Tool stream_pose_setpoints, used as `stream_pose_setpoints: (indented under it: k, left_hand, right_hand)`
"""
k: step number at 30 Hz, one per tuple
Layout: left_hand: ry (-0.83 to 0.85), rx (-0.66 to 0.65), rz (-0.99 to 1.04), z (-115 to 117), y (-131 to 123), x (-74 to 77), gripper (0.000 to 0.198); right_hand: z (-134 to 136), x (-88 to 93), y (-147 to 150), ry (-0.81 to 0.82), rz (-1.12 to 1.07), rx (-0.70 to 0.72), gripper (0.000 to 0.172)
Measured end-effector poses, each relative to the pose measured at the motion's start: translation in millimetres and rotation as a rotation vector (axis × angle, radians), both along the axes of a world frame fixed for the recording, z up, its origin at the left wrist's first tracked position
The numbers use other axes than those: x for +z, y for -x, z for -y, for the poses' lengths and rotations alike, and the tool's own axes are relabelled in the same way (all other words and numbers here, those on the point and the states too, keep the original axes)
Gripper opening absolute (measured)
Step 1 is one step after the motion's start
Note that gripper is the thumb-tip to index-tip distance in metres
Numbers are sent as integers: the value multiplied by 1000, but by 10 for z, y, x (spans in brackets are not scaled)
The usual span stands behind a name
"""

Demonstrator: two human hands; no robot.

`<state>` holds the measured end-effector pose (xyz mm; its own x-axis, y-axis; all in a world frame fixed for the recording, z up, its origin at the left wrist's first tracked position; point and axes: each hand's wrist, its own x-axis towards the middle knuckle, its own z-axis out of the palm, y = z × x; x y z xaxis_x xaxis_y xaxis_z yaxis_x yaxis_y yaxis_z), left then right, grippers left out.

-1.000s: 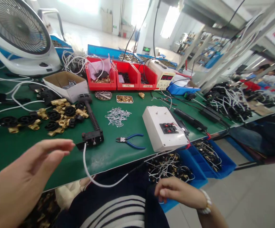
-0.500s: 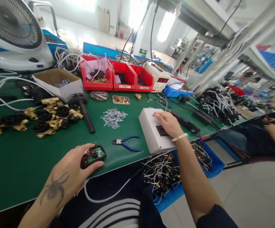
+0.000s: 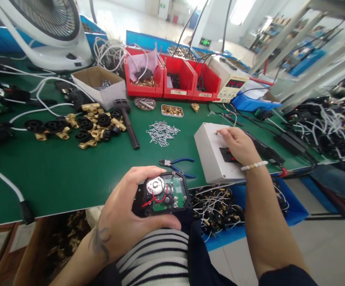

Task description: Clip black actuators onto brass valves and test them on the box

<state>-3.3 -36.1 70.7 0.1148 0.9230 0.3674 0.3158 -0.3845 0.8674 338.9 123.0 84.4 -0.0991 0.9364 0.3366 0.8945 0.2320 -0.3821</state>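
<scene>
In my left hand (image 3: 130,210) I hold a black plastic housing (image 3: 187,198) with its face open upward. Inside it show a green circuit board (image 3: 176,188), a round silvery part and red wires. Fingers grip its far edge and the thumb its near side. My right hand (image 3: 239,145) lies over a white box (image 3: 212,155), its fingertips closed at a small switch (image 3: 218,132) on top; the hand partly hides a dark panel with red digits. Blue-handled pliers (image 3: 180,162) lie just beyond the housing.
Metal clips (image 3: 162,133) lie piled on the green table (image 3: 106,178). Brass fittings with black caps (image 3: 95,129), a black tool (image 3: 129,123) and red bins (image 3: 178,85) stand around them. Right of the box lies a black electric screwdriver (image 3: 266,149). A blue crate (image 3: 297,202) sits below the edge.
My left hand has brought the housing right and closer to me, past the table edge, with its inside tilted into view. My right hand stays on the white box. The view has shifted.
</scene>
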Motion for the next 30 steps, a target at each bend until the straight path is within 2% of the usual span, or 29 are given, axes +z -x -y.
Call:
stream_pose_setpoints:
  k: [9,15,30]
  left_hand:
    - [99,-30,88,50,11,41,76]
    - [80,-31,152,57,-13,35,75]
    - [-19,-90,241,28,12,24,69]
  right_hand:
    - [13,14,-9,35,-29,-33,55]
    - [4,9,-14,24,-23,-27,47]
    - [19,38,25,58,-24,-6,44]
